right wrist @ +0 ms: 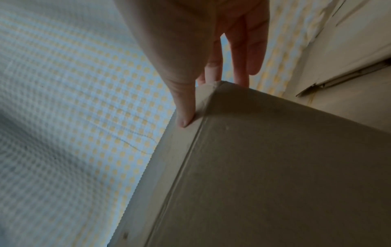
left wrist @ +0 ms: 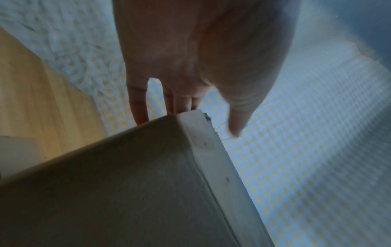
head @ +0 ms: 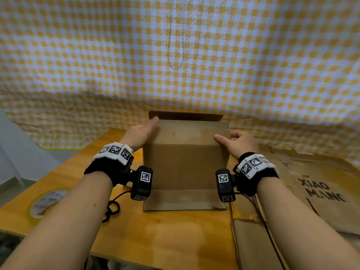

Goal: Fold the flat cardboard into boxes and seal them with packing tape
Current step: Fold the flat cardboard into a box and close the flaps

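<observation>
A brown cardboard box (head: pixel 185 166) stands upright on the wooden table (head: pixel 175 230). Its near top flap (head: pixel 191 134) slopes inward, its rear flap (head: pixel 185 115) stands up, and a bottom flap (head: pixel 185 199) lies out flat toward me. My left hand (head: pixel 142 131) lies with straight fingers along the box's upper left side, thumb near the flap's far corner. My right hand (head: pixel 236 142) is at the upper right corner. In the right wrist view its thumb (right wrist: pixel 184 107) presses the flap while straight fingers run down the side wall of the box (right wrist: pixel 275 167). Neither hand holds tape.
A roll of packing tape (head: pixel 44 203) lies at the table's left edge. Black cable loops (head: pixel 111 209) sit under my left wrist. Flat printed cardboard sheets (head: pixel 321 190) cover the right side. A yellow checked cloth (head: pixel 175 55) hangs close behind the box.
</observation>
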